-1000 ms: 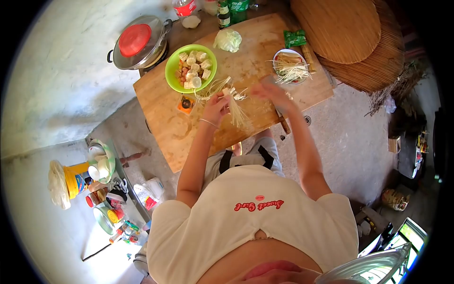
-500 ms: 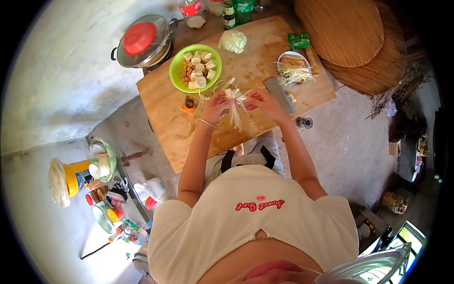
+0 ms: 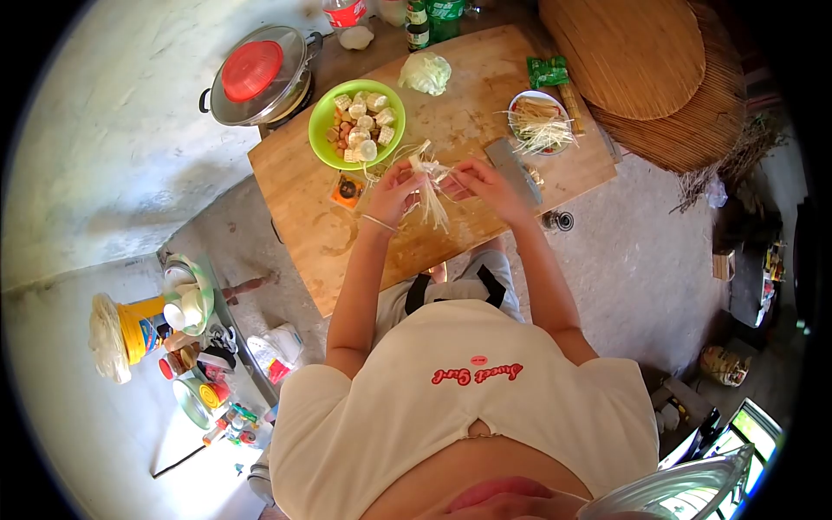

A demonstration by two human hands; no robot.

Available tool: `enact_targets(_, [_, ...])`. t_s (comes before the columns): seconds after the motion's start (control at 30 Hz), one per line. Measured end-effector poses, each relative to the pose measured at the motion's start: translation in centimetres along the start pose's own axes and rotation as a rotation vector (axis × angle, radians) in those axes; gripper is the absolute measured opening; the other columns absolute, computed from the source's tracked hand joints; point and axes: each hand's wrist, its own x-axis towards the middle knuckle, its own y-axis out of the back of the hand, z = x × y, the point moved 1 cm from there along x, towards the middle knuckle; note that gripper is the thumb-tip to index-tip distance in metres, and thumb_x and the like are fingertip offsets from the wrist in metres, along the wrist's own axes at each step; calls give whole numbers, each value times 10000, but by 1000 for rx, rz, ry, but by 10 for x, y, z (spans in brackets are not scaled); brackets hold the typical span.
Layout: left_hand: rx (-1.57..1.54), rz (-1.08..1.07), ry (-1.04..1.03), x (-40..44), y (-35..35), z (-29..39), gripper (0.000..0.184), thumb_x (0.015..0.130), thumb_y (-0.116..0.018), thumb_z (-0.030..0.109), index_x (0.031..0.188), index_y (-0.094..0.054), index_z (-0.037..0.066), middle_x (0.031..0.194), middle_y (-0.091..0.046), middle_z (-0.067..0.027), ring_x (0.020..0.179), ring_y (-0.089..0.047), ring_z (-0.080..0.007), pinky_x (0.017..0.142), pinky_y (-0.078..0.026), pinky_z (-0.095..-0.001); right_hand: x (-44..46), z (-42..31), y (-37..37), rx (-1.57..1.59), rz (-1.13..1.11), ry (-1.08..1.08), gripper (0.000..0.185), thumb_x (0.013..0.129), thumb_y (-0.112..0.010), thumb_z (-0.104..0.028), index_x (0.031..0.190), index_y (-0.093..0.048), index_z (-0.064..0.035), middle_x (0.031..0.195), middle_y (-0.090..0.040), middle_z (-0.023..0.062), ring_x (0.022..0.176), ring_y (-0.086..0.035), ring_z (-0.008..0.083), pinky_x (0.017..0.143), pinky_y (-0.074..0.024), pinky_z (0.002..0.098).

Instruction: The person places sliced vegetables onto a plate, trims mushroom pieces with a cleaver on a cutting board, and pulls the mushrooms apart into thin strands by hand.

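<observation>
My left hand (image 3: 397, 194) is closed on a bundle of pale enoki mushrooms (image 3: 430, 195), whose thin stems hang down over the wooden board (image 3: 329, 260). At the bundle's right side, my right hand (image 3: 479, 185) pinches some of its strands. Just right of that hand a cleaver (image 3: 513, 171) lies flat on the board. Loose strands lie behind my left hand, beside a green bowl (image 3: 322, 117) of corn pieces and small sausage-like pieces. Farther right stands a bowl with more pale strands (image 3: 542, 128) and brownish strips.
A cabbage piece (image 3: 425, 73) and a green packet (image 3: 547, 71) lie toward the back. A lidded pan (image 3: 286, 82) stands at the back left, bottles (image 3: 445, 19) behind the board. Round woven lids (image 3: 633, 52) are at the back right, an orange-labelled item (image 3: 347, 191) near the left.
My right hand has let go of the cleaver, which now lies on the board, and has moved left to the mushroom bundle. My left hand still holds the bundle.
</observation>
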Motion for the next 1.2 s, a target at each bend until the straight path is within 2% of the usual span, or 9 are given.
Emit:
enact_targets(0.17, [8,65,-33,2,0,-5,260,808,-575,63,1042,-461,44,940,-591,-85,847,-585,-169,728,-483,-267,-2,5,-19,1,-51,-49,175,891,-476,-159,1006,-472,-27,942,-600,87,848,-601,155,720,-493,271])
enact_targets(0.3, [17,29,-4,0,0,-5,305,795,-587,66,1070,-455,67,936,-579,-51,839,-572,-124,721,-470,-245,0,13,-22,32,-62,-85,171,885,-485,-159,988,-474,-23,917,-614,109,817,-609,159,683,-494,261])
enact_targets(0.37, [128,71,-108,5,4,-15,297,780,-606,65,1041,-464,61,879,-565,-26,784,-548,-100,673,-441,-222,1,13,-24,25,-42,-94,170,883,-487,-158,982,-475,-21,904,-622,116,794,-615,161,665,-493,258])
enact_targets(0.43, [173,58,-119,1,-3,-14,294,777,-613,68,1033,-469,58,860,-556,-18,764,-533,-91,654,-424,-215,0,12,-26,-56,-28,-130,153,877,-496,-154,948,-482,-18,876,-633,127,746,-627,170,631,-489,247])
enact_targets(0.53, [223,44,-142,0,-4,-15,286,771,-625,76,1015,-478,54,838,-548,-8,736,-517,-80,626,-404,-206,-2,9,-31,-5,-8,-144,146,874,-501,-158,909,-491,-17,844,-637,135,729,-632,176,606,-484,242])
enact_targets(0.77, [245,51,-142,1,0,-15,271,771,-624,76,1002,-485,56,810,-554,1,685,-507,-68,576,-387,-198,-4,10,-26,145,-18,-187,152,865,-507,-165,871,-512,-13,828,-635,122,732,-630,169,612,-490,248])
enact_targets(1.0, [241,36,-112,1,-1,-14,248,781,-597,52,1002,-484,57,806,-550,-1,638,-476,-57,538,-364,-190,1,20,-16,12,23,-72,178,860,-508,-176,849,-552,-4,788,-623,88,704,-613,142,632,-499,248])
enact_targets(1.07, [229,26,-74,3,1,-15,245,760,-617,43,969,-490,59,823,-549,-8,711,-524,-74,580,-412,-195,-2,15,-15,-22,36,-59,182,863,-505,-178,856,-544,-1,783,-620,88,710,-614,147,639,-500,249])
enact_targets(1.2, [199,21,-73,1,-2,-10,250,753,-618,45,964,-485,63,805,-554,-9,666,-512,-62,535,-381,-186,-3,5,7,39,232,-61,193,887,-470,-179,905,-508,10,851,-621,131,763,-623,191,687,-508,280])
